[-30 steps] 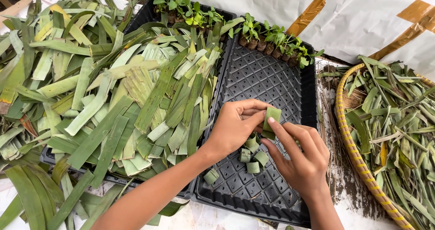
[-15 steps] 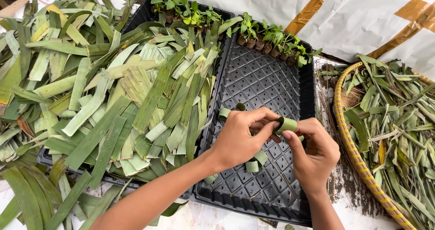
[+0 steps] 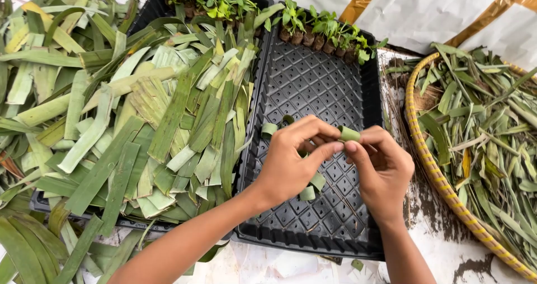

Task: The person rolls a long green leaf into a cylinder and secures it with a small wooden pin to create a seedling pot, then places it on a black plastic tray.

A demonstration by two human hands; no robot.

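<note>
A leaf strip point(image 3: 349, 133), flat a second ago, is now rolled into a small tube, pinched between left hand point(image 3: 293, 161) and right hand point(image 3: 380, 169), both grips narrow, mid-frame over the black tray point(image 3: 313, 83); finished rolls point(image 3: 310, 189) lie beneath.

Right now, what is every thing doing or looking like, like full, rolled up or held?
Left hand: pinching the leaf roll.
Right hand: pinching the leaf roll too.
Leaf roll: rolled, held above the tray.
Black tray: mostly bare, some rolls inside.
Seedlings: upright at its far edge.
Leaf strips: piled flat.
Basket: filled with leaf scraps.
</note>
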